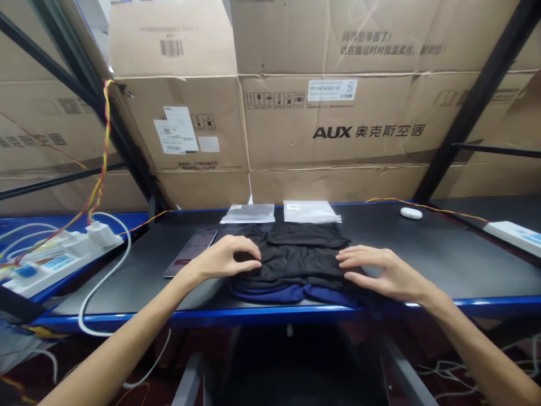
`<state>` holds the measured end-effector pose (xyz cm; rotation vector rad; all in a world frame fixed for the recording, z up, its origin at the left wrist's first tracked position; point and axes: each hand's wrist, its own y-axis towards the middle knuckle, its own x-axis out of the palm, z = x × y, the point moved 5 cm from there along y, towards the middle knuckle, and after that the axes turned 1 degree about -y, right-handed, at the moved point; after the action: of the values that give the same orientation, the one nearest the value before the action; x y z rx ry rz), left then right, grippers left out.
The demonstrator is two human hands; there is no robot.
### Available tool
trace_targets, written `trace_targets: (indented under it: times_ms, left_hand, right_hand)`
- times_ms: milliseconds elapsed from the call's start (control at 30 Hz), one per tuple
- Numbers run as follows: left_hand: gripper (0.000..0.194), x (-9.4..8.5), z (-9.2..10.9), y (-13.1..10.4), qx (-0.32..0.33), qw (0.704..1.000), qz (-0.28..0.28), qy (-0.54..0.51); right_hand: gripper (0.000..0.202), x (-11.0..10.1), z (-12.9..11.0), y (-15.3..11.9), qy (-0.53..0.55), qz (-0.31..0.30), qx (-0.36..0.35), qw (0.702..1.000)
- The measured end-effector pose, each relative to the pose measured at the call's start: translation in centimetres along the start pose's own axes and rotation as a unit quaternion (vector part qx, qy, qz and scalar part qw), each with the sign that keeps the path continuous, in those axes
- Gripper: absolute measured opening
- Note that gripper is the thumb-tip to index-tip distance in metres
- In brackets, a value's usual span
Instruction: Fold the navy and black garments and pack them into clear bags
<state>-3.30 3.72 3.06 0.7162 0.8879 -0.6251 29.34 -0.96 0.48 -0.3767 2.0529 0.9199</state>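
A black folded garment [302, 262] lies in a stack near the front edge of the table, with a dark blue cloth [287, 294] showing beneath it. My left hand [232, 255] rests at the stack's left side, its fingers curved and a gap between them and the thumb. At the right side, my right hand [380, 270] has its fingers apart, and the tips touch the black fabric. Neither hand visibly grips the cloth. A folded black flap [308, 234] lies across the back of the garment.
Behind the stack lie two translucent plastic bags [248, 213] [310, 211]. A phone [191, 254] lies to the left and a small white case [411, 213] at the back right. Power strips [518, 235] [63, 254] with cables flank the table. Cardboard [338, 152] stands behind.
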Motion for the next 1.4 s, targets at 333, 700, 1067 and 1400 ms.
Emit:
trace_targets:
  times_ms: [333, 700, 1067, 1400]
  left_hand:
    - [0.020, 0.0, 0.6, -2.2, -0.053, 0.995, -0.072, -0.051]
    - [0.028, -0.7, -2.2, 0.3, -0.180, 0.976, 0.095, 0.081]
    - [0.027, 0.5, -4.5, 0.9, -0.207, 0.950, 0.051, 0.230]
    - [0.066, -1.9, -3.9, -2.9, -0.374, 0.878, 0.052, 0.293]
  right_hand:
    - [0.020, 0.3, 0.0, -1.1, 0.011, -0.024, 0.083, 0.996]
    - [0.024, 0.2, 2.5, 2.2, -0.071, 0.077, 0.156, 0.982]
    - [0.026, 0.9, 3.1, 2.2, -0.293, 0.040, 0.166, 0.941]
    - [0.025, 1.9, -3.5, 6.1, -0.124, 0.051, 0.025, 0.991]
